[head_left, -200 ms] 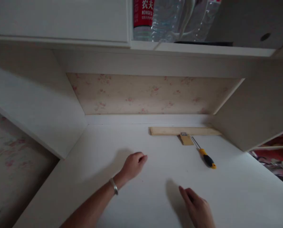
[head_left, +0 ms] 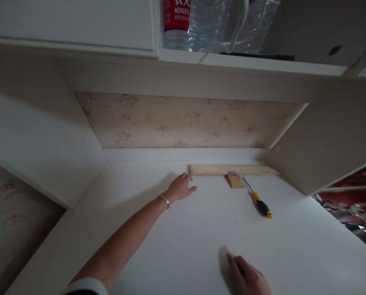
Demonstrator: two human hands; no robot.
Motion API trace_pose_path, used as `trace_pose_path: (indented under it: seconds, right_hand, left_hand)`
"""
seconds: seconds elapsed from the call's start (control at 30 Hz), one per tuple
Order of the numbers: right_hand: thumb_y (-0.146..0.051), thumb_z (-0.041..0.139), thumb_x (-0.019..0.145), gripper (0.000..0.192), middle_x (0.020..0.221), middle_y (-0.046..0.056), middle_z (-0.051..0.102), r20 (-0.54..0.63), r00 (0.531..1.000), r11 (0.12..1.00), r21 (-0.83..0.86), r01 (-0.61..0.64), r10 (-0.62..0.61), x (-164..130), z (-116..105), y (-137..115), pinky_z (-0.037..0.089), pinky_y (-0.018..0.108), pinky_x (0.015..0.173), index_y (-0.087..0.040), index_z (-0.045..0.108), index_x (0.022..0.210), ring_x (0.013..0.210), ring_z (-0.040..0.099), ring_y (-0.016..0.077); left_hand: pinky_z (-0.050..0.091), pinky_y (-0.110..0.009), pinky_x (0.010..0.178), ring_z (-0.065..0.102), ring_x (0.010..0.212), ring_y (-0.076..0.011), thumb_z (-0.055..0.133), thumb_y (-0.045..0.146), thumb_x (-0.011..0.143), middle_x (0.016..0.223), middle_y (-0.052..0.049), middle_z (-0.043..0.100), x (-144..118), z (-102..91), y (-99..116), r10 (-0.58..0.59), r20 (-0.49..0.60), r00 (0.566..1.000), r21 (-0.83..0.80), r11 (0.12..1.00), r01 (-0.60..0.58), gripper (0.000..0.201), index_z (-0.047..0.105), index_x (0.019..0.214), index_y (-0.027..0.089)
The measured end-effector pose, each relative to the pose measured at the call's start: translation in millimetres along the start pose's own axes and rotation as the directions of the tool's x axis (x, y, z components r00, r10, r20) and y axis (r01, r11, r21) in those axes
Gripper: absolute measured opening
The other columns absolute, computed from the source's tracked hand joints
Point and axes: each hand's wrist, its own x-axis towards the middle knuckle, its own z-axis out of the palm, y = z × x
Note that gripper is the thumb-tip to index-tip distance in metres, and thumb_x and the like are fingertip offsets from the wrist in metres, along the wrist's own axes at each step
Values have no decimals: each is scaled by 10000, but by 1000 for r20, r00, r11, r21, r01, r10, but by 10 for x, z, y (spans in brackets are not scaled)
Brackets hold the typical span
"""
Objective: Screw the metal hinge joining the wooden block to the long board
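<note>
My left hand (head_left: 179, 187), with a silver bracelet (head_left: 164, 200) at the wrist, reaches across the white surface. Its fingers are apart and holding nothing, right by the left end of a pale wooden strip (head_left: 210, 169); whether they touch it I cannot tell. Below the strip's middle lies a small tan piece (head_left: 236, 181), with a small grey part (head_left: 232, 173) at its top edge. A screwdriver (head_left: 260, 205) with a yellow and black handle rests beside it. Low in the view, my right hand (head_left: 249, 276) is curled closed, with nothing visible in it.
White side panels stand to the left (head_left: 48, 139) and right (head_left: 318, 139) of the white desktop (head_left: 183, 254). Overhead, a shelf (head_left: 263, 62) holds clear plastic bottles (head_left: 207, 28), one with a red label (head_left: 177, 15). Floral wallpaper (head_left: 183, 123) covers the back.
My left hand has moved forward to the wooden strip's end, and its fingers have opened. My right hand sits slightly lower. The whole view has shifted a little.
</note>
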Motion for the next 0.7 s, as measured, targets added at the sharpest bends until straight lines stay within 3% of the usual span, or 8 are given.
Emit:
trace_pose_path:
  seconds: [0.13, 0.33, 0.7]
  right_hand:
    - [-582, 282, 884, 469, 689, 16, 679, 18, 1000, 994, -114, -5, 7, 39, 57, -67, 386, 253, 559, -292, 612, 722, 665, 644, 199]
    - [-591, 276, 892, 508, 622, -2, 646, -7, 999, 990, -130, 49, -51, 122, 36, -117, 367, 250, 547, -273, 594, 658, 592, 611, 167]
    - [-597, 259, 891, 530, 636, -2, 665, -41, 997, 983, -174, 60, -68, 167, 111, -26, 372, 236, 527, -279, 598, 637, 577, 614, 160]
  left_hand:
    - [396, -380, 921, 476, 1098, -275, 572, 493, 795, 1211, -125, 491, 476, 181, 13, 37, 60, 998, 213, 976, -49, 504, 500, 1167, 160]
    - [297, -424, 1006, 383, 1198, -290, 637, 440, 734, 1295, -122, 443, 976, 412, 32, 82, 127, 988, 242, 964, -111, 530, 496, 1173, 179]
    - [231, -496, 1031, 293, 1271, -317, 569, 596, 723, 1396, -136, 338, 1326, 707, 165, 38, 110, 993, 232, 971, -62, 712, 401, 1285, 192]
